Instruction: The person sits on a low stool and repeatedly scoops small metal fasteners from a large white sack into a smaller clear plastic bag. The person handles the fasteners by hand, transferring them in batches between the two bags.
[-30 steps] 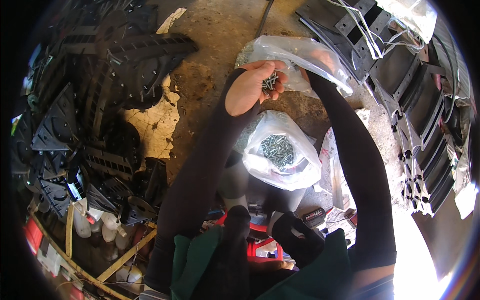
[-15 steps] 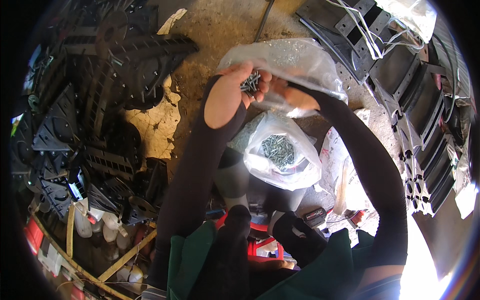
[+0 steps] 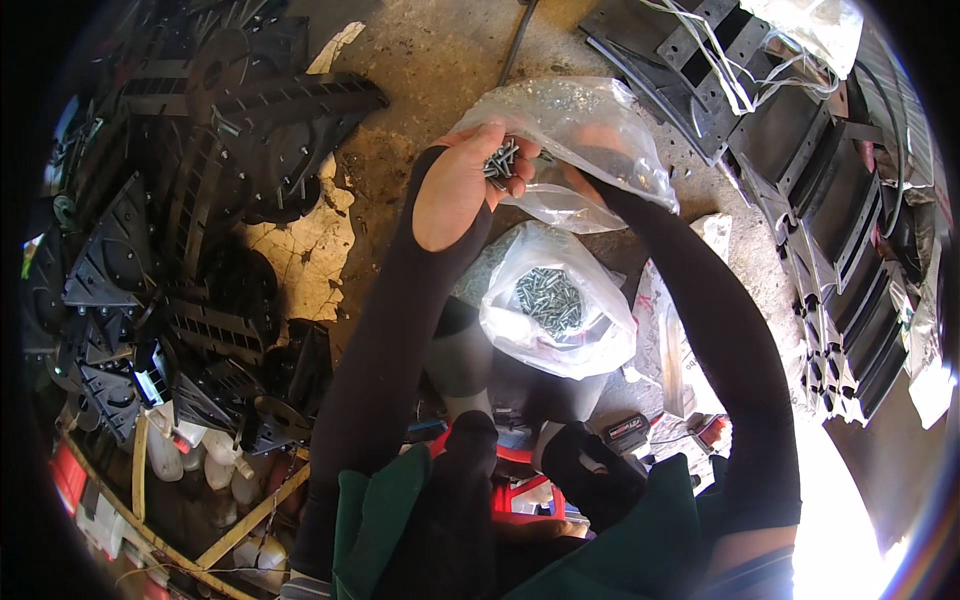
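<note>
My left hand (image 3: 452,192) is cupped with its fingers curled round a handful of small metal screws (image 3: 501,162). Right of it lies a clear plastic bag (image 3: 560,102) on the floor, and my right hand (image 3: 600,138) is inside it, blurred behind the film, so its fingers cannot be made out. Closer to me a white plastic bag (image 3: 608,343) stands with its mouth spread, and a pile of similar screws (image 3: 549,300) shows inside. Black sleeves cover both forearms.
Black slotted and perforated parts (image 3: 290,105) are heaped on the left. Stacked dark metal brackets (image 3: 800,215) line the right side. Near my feet lie a black battery pack (image 3: 628,433) and a red frame (image 3: 515,490). Bottles (image 3: 220,460) sit at lower left.
My right hand has gone from beside my left fingers deeper into the clear bag, whose film has shifted. My left hand still holds its screws in nearly the same place.
</note>
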Motion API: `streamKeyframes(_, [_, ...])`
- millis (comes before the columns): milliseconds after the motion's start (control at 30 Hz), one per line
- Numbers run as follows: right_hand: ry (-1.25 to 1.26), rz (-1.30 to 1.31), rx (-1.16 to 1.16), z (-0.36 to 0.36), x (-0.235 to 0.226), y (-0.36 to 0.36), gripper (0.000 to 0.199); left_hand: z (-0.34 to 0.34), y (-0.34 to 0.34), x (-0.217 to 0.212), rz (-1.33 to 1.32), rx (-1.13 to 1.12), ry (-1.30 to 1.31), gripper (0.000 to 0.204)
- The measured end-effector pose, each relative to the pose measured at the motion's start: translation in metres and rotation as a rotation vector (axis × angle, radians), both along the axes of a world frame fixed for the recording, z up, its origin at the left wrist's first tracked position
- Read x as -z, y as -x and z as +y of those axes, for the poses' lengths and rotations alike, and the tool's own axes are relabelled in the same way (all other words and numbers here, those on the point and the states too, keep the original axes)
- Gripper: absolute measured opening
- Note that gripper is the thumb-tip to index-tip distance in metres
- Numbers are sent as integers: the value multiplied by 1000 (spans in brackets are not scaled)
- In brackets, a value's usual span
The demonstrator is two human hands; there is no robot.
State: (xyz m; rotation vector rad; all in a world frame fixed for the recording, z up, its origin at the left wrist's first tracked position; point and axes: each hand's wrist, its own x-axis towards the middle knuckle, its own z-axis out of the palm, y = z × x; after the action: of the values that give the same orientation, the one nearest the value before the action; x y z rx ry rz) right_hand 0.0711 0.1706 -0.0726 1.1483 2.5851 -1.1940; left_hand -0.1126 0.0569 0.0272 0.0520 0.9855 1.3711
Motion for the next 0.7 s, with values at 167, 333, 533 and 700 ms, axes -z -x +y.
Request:
streamKeyframes(167, [-60, 27, 91, -24, 18, 7, 17, -1, 1, 6, 22, -8, 21, 22])
streamKeyframes(333, [-84, 4, 106, -28, 21, 11, 17, 0, 0, 7, 27, 47, -7, 23])
streamKeyframes(533, [-77, -18, 65, -24, 18, 10, 17, -1, -3, 6, -2, -13, 36, 24])
streamKeyframes(700, [-88, -52, 12, -17, 11, 11, 18, 0, 2, 7, -8, 33, 11, 32])
